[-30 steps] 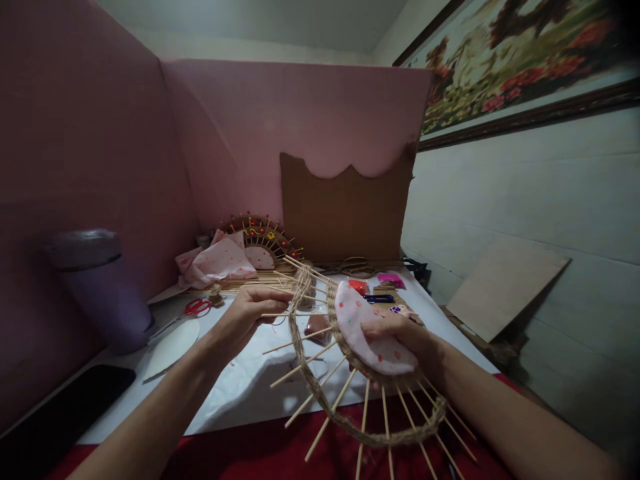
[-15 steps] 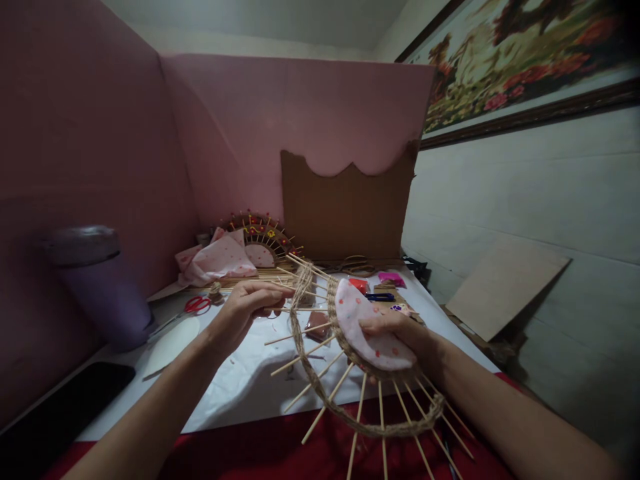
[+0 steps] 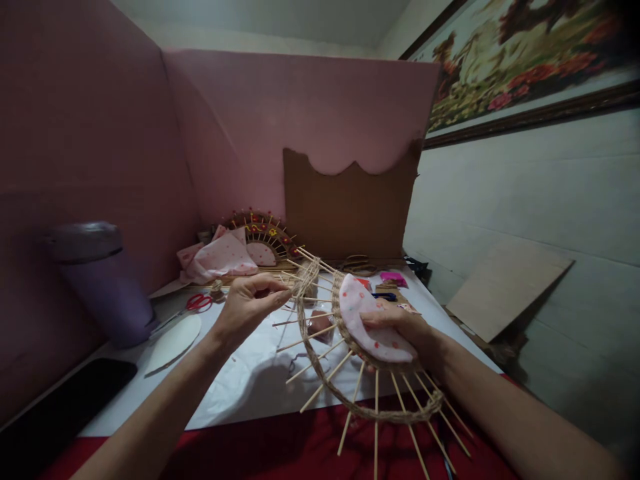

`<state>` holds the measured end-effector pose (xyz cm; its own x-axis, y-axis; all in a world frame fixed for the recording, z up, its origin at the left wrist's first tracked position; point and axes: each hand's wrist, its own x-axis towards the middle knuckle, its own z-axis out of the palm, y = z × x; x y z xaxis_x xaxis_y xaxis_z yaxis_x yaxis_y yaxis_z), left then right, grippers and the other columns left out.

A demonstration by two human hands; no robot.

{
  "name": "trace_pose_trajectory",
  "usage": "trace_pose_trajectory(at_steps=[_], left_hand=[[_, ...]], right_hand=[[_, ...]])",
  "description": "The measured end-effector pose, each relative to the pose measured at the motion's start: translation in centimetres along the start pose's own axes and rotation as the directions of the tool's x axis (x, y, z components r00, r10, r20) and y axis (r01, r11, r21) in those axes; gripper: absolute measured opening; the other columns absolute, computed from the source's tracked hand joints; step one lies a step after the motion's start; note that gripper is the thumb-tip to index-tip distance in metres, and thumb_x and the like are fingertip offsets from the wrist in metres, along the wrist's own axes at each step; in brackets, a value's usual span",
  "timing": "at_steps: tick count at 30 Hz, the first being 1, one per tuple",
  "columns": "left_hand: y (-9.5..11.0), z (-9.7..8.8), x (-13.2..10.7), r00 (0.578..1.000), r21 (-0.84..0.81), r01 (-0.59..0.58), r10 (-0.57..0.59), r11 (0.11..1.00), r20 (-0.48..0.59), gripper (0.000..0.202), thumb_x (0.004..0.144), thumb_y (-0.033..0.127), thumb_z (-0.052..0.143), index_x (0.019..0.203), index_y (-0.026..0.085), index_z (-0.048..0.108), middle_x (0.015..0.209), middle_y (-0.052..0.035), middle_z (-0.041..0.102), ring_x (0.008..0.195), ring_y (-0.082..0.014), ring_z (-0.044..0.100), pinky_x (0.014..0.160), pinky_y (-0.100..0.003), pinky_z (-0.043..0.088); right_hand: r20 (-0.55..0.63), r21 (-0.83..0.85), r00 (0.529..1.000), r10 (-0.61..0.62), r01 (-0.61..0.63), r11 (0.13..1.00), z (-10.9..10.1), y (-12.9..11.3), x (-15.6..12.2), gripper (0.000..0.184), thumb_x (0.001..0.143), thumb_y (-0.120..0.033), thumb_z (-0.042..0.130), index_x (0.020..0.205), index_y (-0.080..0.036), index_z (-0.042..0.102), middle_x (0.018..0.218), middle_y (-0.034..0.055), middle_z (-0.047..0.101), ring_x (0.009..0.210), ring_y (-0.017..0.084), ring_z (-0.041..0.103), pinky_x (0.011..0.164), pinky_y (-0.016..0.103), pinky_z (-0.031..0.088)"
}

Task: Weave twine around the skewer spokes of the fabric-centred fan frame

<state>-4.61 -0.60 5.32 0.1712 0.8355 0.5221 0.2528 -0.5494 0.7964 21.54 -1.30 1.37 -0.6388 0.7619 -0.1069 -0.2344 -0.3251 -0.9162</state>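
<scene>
A half-round craft piece (image 3: 350,373) is held above the table: a pink spotted fabric pad (image 3: 373,327) at its middle, thin wooden sticks fanning out, and a jute rope arc woven across them. My right hand (image 3: 400,330) grips the fabric pad, thumb on top. My left hand (image 3: 247,307) is closed in a pinch at the upper left sticks near the rope's end; what the fingertips hold is too small to make out.
On the white paper (image 3: 240,380) lie red scissors (image 3: 197,302), a white half-round card (image 3: 173,337) and small coloured packets (image 3: 393,278). A finished decorated fan (image 3: 260,239) and pink cloth (image 3: 217,259) sit at the back. A purple tumbler (image 3: 100,280) and a dark phone (image 3: 60,407) are left.
The craft piece has tilted and shifted slightly up and right. My left hand rose a little and stayed pinched at the upper sticks. My right hand keeps its grip.
</scene>
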Motion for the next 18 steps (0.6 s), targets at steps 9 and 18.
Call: trace_pose_trajectory(at_steps=[9, 18], left_hand=[[-0.25, 0.02, -0.01, 0.962, 0.295, -0.259, 0.273, 0.92, -0.004, 0.01, 0.074, 0.023, 0.062, 0.07, 0.016, 0.069, 0.064, -0.0018, 0.057, 0.059, -0.012, 0.046, 0.052, -0.024, 0.036], [0.44, 0.35, -0.38, 0.931, 0.422, -0.355, 0.358, 0.834, 0.076, 0.012, 0.077, 0.015, 0.056, 0.076, 0.016, 0.067, 0.064, -0.001, 0.057, 0.057, -0.0113, 0.046, 0.055, -0.025, 0.037]], right_hand=[[-0.088, -0.054, 0.996, 0.0, -0.005, 0.999, 0.76, -0.38, -0.07, 0.027, 0.068, -0.025, 0.066, 0.086, -0.008, 0.057, 0.065, 0.0059, 0.061, 0.05, 0.013, 0.058, 0.048, 0.028, 0.052], [-0.076, -0.08, 0.997, -0.015, 0.009, 0.997, 0.46, -0.04, 0.17, 0.025, 0.068, -0.026, 0.065, 0.082, -0.007, 0.057, 0.062, 0.0054, 0.06, 0.048, 0.012, 0.057, 0.046, 0.025, 0.051]])
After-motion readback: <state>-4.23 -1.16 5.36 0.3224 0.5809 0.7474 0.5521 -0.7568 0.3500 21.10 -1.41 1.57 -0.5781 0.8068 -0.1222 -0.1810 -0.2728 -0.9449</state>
